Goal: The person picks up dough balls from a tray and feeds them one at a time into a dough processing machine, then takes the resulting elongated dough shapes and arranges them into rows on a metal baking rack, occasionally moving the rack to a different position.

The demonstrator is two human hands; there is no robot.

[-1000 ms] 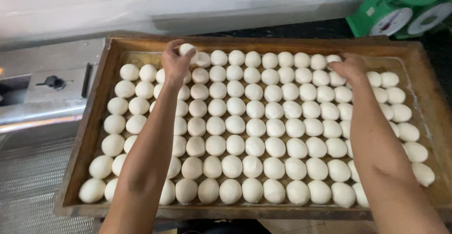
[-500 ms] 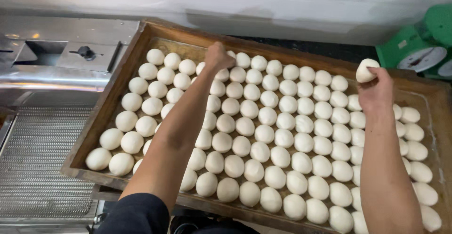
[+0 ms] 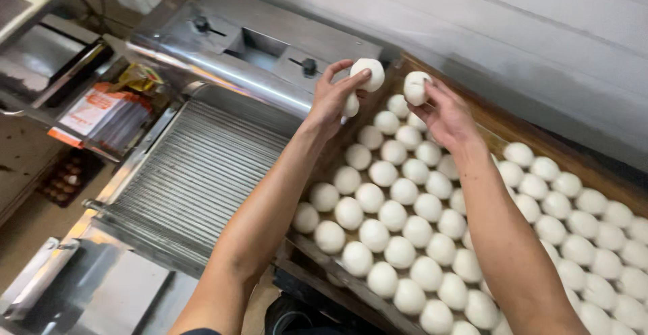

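Observation:
A wooden tray [image 3: 503,129] holds several rows of white dough balls [image 3: 405,220]. My left hand [image 3: 332,97] is raised over the tray's left corner and grips a dough ball [image 3: 368,73] in its fingertips, with a second ball tucked under its palm. My right hand [image 3: 442,112] is just to its right and holds another dough ball [image 3: 416,87] between thumb and fingers. Both forearms reach up from the bottom of the view across the tray.
A steel machine [image 3: 250,45] with two black knobs and a slot stands left of the tray, above a ribbed metal conveyor bed [image 3: 196,166]. A flat orange and white packet [image 3: 94,112] lies at the far left. A pale wall runs behind.
The view has swung left to the machine. Both hands have lifted dough balls off the tray and come together over its left corner.

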